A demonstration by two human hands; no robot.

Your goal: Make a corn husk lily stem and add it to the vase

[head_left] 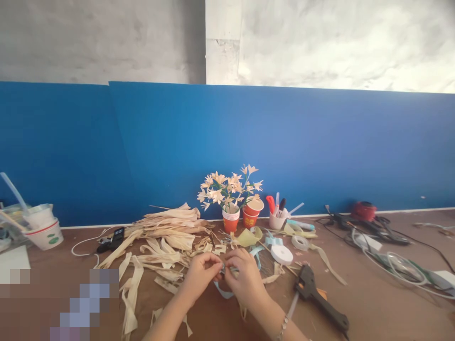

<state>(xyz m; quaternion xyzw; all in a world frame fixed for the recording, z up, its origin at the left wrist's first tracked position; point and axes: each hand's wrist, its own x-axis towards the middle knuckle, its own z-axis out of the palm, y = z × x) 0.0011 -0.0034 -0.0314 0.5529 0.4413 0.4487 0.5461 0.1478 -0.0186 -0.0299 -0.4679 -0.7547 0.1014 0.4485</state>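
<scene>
From here I see the left hand [203,274] and right hand [245,273] nearly meeting, fingertips pinched on a blue ribbon [223,291] between them. Husks [168,237] spread beside the left; a glue gun [318,296] lies right of the right.

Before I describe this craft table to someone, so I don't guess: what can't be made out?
All in the head view:
- Small bluish piece between left hand and right hand: mostly hidden by fingers.
- Lower-left corner: masked by blocks.
- Black device's display: too small.
- Far-right white piece: cut off by edge.
</scene>
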